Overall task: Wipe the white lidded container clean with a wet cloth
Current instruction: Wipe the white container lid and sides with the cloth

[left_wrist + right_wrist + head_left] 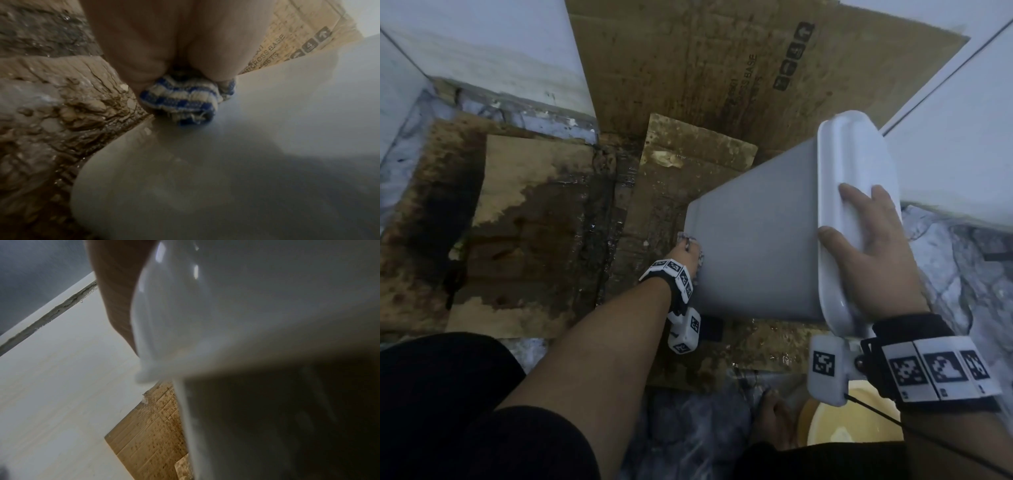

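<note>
With the fingers of your right hand [876,253] spread flat on the lid [859,154] steadying the white lidded container [753,246], tilted at centre right, press the wet cloth [179,99] bunched in the fingers of your left hand [683,255] along its wall in firm overlapping strokes

Dim bluish light, blurred wrist views, wide-angle edge bending.

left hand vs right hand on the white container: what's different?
The left hand sits low at the container's bottom end; the right hand is up on the lid. The left hand grips a blue-and-white cloth; the right hand holds no cloth. Left fingers curl on the cloth; right fingers lie spread flat. Both work on the same tilted container.
</note>
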`<state>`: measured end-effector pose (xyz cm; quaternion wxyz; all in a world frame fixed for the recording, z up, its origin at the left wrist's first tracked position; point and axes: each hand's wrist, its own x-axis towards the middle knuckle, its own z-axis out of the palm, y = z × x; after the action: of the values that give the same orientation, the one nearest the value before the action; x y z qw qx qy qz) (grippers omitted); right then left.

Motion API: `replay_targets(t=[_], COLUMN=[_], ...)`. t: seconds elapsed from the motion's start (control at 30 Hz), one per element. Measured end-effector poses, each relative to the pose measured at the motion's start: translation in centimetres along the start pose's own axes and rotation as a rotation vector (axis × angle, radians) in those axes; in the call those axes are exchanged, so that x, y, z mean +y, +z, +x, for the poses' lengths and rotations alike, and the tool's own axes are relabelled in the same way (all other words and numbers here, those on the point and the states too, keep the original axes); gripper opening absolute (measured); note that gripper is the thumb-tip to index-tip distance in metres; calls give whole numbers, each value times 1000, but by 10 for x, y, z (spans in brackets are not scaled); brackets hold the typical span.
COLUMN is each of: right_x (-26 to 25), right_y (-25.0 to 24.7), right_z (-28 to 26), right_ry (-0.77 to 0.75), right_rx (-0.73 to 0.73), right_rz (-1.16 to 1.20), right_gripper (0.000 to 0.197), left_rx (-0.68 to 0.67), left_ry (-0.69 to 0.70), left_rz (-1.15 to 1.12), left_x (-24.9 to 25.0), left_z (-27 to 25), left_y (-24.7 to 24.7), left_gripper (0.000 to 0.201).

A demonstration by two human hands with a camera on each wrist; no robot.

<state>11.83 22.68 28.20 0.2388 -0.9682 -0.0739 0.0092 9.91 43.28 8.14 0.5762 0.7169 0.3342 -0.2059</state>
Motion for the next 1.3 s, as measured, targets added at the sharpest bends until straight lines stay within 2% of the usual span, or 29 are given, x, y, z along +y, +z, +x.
replay_targets(t=[0.13,0.23,0.3,0.37,0.43,0.5,0.57,0.67,0.73,0.8,0.9,1.0,1.17,1.3], right_x=[-3,-5,-5,-4,-3,-2,-1,-2,-1,-1,-1,-4,-7,-4], right_y=[2,4,4,4,3,2,3,2,1,0,0,1,2,4], right_z=[0,-1,-1,0,0,0,-1,-2,-3,-4,-4,-5,-5,-3], right_ry=[-14,-22,-22,-13,-3,-1,-2,-2,3,9,2,3,-18,-12], right_rx=[25,26,31,33,30,32,36,40,36,33,41,43,59,65], right_rz=[4,4,7,21,28,24,19,14,8,8,28,27,-8,-10], right_gripper=[61,61,61,61,61,60,56,54,54,54,55,59,59,59], left_rx=[-19,-53,-85,-109,-69,-41,6,157,196,135,82,39,-136,-184], left_ry=[-69,-164,-181,-172,-160,-146,-129,-40,74,233,462,624,712,737], left_rz=[153,-16,30,193,317,288,155,-237,-410,-388,-315,-247,-70,27], left_x=[-15,-25,-28,-34,-35,-26,-11,22,50,86,135,161,179,182], left_z=[-9,-24,-31,-33,-36,-40,-42,-37,-34,-48,-66,-60,-49,-25], left_y=[-1,-1,-3,-5,-8,-14,-22,-25,-21,-21,-19,-7,12,17], left_gripper=[40,23,25,38,42,42,42,35,32,39,38,40,43,52])
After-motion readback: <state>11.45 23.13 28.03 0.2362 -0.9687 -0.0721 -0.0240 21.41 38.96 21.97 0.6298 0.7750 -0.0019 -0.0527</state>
